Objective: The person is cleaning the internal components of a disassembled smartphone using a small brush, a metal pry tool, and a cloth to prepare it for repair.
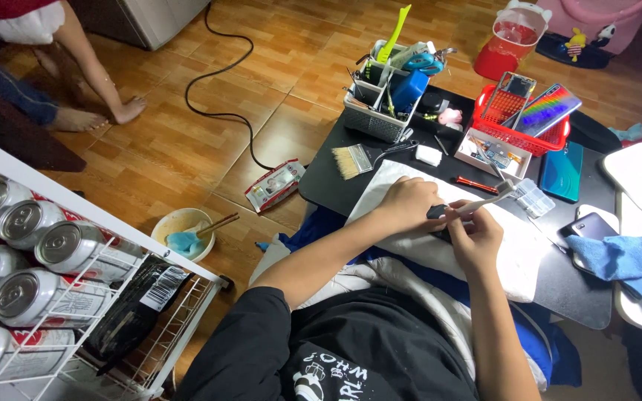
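Note:
My left hand (pixel 409 202) presses down on a small dark object (pixel 437 212), mostly hidden under the fingers, lying on a white cloth (pixel 518 249) spread over a low black table (pixel 328 182). My right hand (pixel 473 236) grips the pale handle of a small brush (pixel 493 199), whose head points away toward the red basket. The two hands meet over the dark object.
A grey caddy (pixel 373 119) of tools, a paintbrush (pixel 352 160), a red basket (pixel 518 134) with phones, a teal phone (pixel 561 172), a blue cloth (pixel 626 260) crowd the table. A wire rack (pixel 187 312) of cans stands left. Another person's bare feet (pixel 117 111) rest far left.

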